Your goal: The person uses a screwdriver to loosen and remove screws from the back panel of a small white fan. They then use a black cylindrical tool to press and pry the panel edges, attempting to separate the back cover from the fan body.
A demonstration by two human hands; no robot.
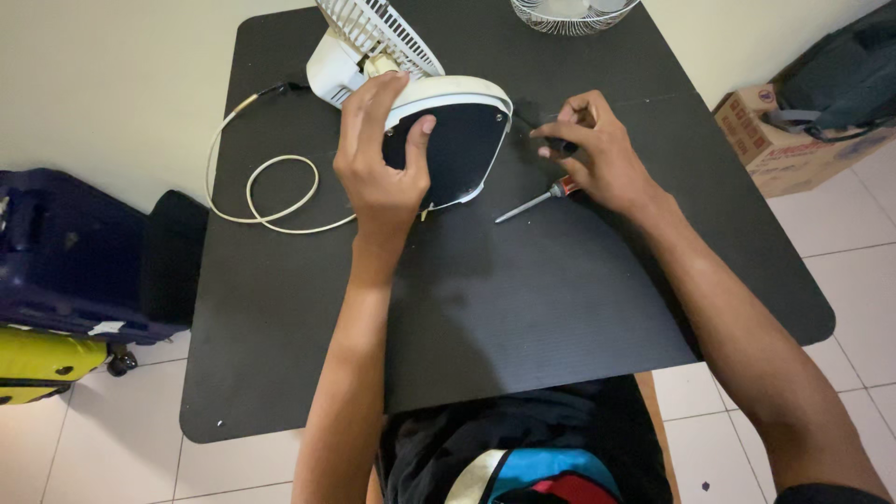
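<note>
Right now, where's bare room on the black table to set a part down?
The near half of the black table is bare, between both forearms and out to either edge. The far right corner is bare too. It is crowded at the far side: fan base under the left hand, cord, screwdriver by the right hand, grille.

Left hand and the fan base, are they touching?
Touching. The head view shows the left hand laid flat on the tipped fan base, its thumb pressed on the dark underside and its fingers over the white rim.

Black table (523, 308) carries fan (420, 103), cord (271, 187), screwdriver (534, 202), grille (571, 14).
</note>
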